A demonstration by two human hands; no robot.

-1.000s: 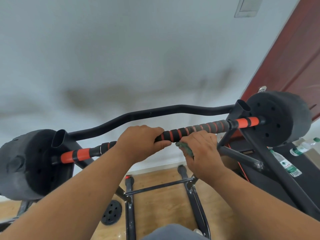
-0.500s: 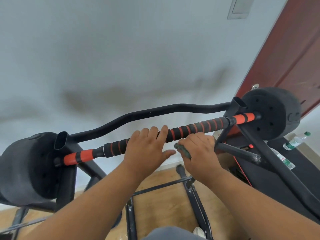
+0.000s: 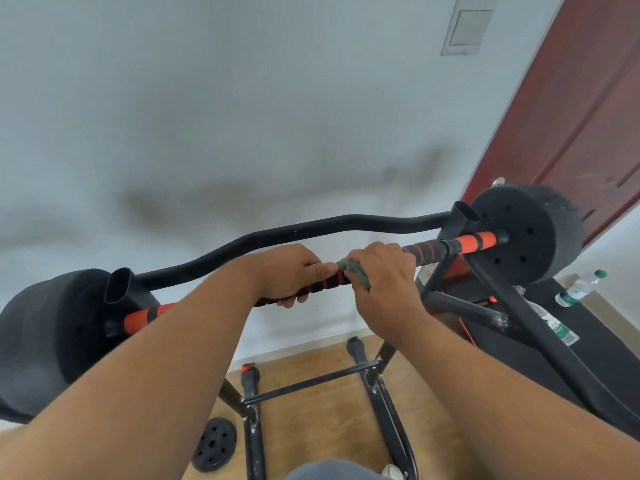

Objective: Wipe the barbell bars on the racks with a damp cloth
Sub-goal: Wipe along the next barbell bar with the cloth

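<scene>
- Head view: barbell bar [image 3: 429, 251] runs from lower left to upper right across the frame, wrapped in black and orange striped foam, resting on the black rack [image 3: 464, 216].
- Left hand [image 3: 287, 271], grip closed: fingers curled over the top of the bar near its middle, thumb pointing right along the bar, fingertips showing under it.
- Right hand [image 3: 384, 282], grip closed: fingers wrapped over the bar just right of the left hand, with a green cloth [image 3: 353, 270] pinned between palm and bar. Cloth edge sticks out on the left side of the hand, almost touching the left thumb.
- How much of the cloth goes round the bar: cannot tell, hand covers it.
- Black weight plate [image 3: 530, 233] on the far right end of the bar; another black weight plate [image 3: 45, 341] on the near left end, partly behind the left forearm.
- Curved black crossbar [image 3: 311, 233] of the rack sits just beyond the bar, joining the two uprights.
- Loose small plate [image 3: 214, 445] lies on the wooden floor [image 3: 311, 420] below, left of the rack's base legs.
- Two plastic water bottles [image 3: 578, 289] lie on a black surface at right.
- Dark red door [image 3: 588, 116] at upper right; white wall [image 3: 242, 98] behind.
</scene>
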